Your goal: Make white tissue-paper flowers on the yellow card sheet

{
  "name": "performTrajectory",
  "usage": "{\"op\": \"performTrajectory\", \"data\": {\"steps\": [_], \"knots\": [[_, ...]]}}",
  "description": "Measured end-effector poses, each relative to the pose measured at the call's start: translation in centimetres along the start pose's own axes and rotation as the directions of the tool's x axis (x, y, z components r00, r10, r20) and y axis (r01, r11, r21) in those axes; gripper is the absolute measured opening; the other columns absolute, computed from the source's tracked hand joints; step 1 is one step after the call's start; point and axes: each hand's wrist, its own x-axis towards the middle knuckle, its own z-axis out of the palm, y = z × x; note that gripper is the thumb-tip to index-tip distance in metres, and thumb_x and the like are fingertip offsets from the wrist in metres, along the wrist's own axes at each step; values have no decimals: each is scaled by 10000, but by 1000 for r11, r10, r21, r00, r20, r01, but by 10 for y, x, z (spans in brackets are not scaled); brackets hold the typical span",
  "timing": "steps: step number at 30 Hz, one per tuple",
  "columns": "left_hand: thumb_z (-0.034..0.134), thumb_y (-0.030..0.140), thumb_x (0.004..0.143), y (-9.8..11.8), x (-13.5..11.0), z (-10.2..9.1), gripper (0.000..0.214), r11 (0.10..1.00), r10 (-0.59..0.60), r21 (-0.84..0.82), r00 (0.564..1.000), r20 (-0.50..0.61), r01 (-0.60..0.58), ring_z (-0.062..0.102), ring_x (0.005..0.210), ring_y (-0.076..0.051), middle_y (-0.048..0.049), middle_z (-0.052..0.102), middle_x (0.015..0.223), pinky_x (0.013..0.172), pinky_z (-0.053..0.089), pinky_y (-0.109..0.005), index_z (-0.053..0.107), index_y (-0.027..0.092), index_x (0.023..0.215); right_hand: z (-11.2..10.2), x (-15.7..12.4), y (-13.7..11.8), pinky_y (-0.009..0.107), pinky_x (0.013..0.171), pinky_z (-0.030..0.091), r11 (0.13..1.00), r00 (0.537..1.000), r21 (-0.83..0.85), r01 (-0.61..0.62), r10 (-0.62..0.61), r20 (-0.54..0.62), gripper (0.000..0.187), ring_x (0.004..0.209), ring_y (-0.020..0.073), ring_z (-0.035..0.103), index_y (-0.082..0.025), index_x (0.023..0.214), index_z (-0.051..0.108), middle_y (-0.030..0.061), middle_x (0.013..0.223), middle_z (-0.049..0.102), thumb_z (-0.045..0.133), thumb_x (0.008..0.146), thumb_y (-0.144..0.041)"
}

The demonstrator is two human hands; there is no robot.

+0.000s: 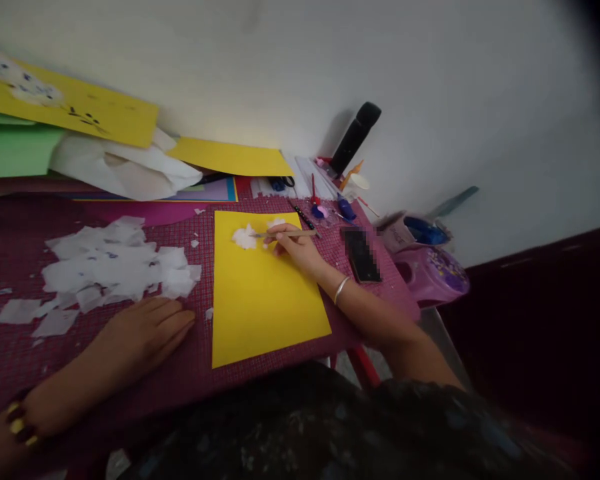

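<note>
A yellow sheet of paper (260, 293) lies on the maroon checked tablecloth (180, 373). My right hand (296, 248) rests on the sheet's far end, fingers closed round a thin brush or stick (286, 234) whose tip points left at a small white paper patch (244, 237) stuck on the sheet. My left hand (147, 331) lies flat on the cloth, fingers stretched out, just below a heap of torn white paper pieces (113, 265). It holds nothing.
Yellow (75, 103) and green card sheets (15, 150) and white crumpled paper (125, 167) lean against the wall at the back left. Scissors (283, 181), pens, a black cylinder (355, 137), a phone (363, 255) and a purple container (430, 270) crowd the right end.
</note>
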Motion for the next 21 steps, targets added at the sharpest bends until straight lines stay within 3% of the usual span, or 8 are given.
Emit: {"op": "performTrajectory", "data": {"steps": [3, 7, 12, 16, 21], "knots": [[448, 198, 1066, 14, 7, 2, 346, 992, 60, 110, 998, -31, -56, 675, 680, -202, -27, 730, 760, 664, 526, -341, 751, 234, 901, -6, 6, 5, 216, 589, 550, 1000, 1000, 21, 0, -1, 11, 306, 618, 92, 658, -224, 989, 746, 0, 856, 784, 809, 881, -503], [482, 189, 1075, 20, 17, 1, 296, 991, 17, 134, 1000, -11, -15, 710, 747, -199, -38, 768, 841, 732, 562, -336, 757, 213, 967, -10, 8, 9, 216, 560, 537, 996, 1000, 88, -2, 3, -15, 312, 578, 80, 634, -214, 1000, 740, 3, 858, 777, 779, 913, -511], [491, 247, 1097, 9, 50, -8, 283, 994, -27, 104, 1000, 13, 25, 723, 767, -200, -62, 776, 888, 700, 578, -320, 743, 182, 985, -5, 1, 6, 231, 578, 569, 991, 998, 121, 51, -54, 23, 258, 615, 93, 644, -232, 1005, 772, 12, 887, 795, 761, 940, -481], [506, 264, 1091, -5, 76, -2, 278, 996, -15, 85, 1000, 23, 13, 737, 798, -207, -81, 783, 914, 713, 603, -321, 744, 165, 988, 1, -4, 1, 258, 638, 617, 994, 993, 69, 85, -91, 76, 203, 738, 125, 688, -246, 993, 810, 31, 974, 803, 750, 941, -433], [546, 238, 1065, -12, 72, 15, 195, 997, -79, -3, 997, -23, 79, 753, 813, -187, -49, 800, 936, 739, 618, -309, 730, 210, 1007, 5, -4, 3, 246, 633, 609, 995, 994, -4, 98, -97, 55, 172, 787, 126, 692, -250, 973, 816, 35, 1024, 785, 711, 961, -386]]}}
